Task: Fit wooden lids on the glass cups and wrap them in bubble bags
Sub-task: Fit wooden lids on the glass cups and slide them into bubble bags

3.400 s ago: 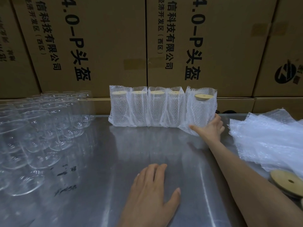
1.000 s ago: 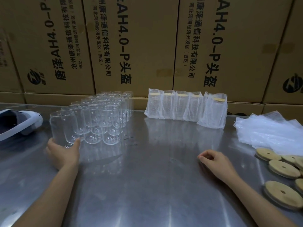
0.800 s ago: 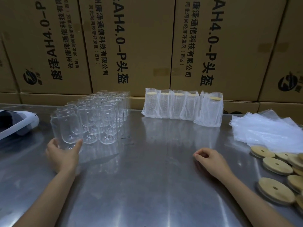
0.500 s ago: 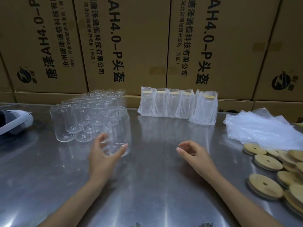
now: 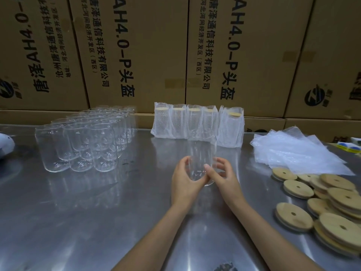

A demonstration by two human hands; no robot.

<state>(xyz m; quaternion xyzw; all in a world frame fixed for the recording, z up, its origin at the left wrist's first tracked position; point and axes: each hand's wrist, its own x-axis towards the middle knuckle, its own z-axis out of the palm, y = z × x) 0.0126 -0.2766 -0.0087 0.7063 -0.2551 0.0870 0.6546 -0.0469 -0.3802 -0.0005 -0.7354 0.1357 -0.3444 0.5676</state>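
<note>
A clear glass cup point(image 5: 202, 149) stands upright at the middle of the steel table, with no lid on it. My left hand point(image 5: 185, 180) grips its lower left side and my right hand point(image 5: 221, 176) grips its lower right side. Several bare glass cups point(image 5: 86, 139) stand packed together at the back left. A row of several lidded cups wrapped in bubble bags point(image 5: 197, 122) stands behind the held cup. Loose round wooden lids point(image 5: 297, 188) with centre holes lie at the right, and a pile of empty bubble bags point(image 5: 293, 151) lies beyond them.
Tall printed cardboard boxes point(image 5: 148, 51) wall off the back of the steel table point(image 5: 97, 222). A white object point(image 5: 4, 143) lies at the far left edge. Small blue and yellow items point(image 5: 349, 146) sit at the far right.
My left hand took a cup from the left group and carried it right to the middle. My right hand moved in from the right and now grips the cup too.
</note>
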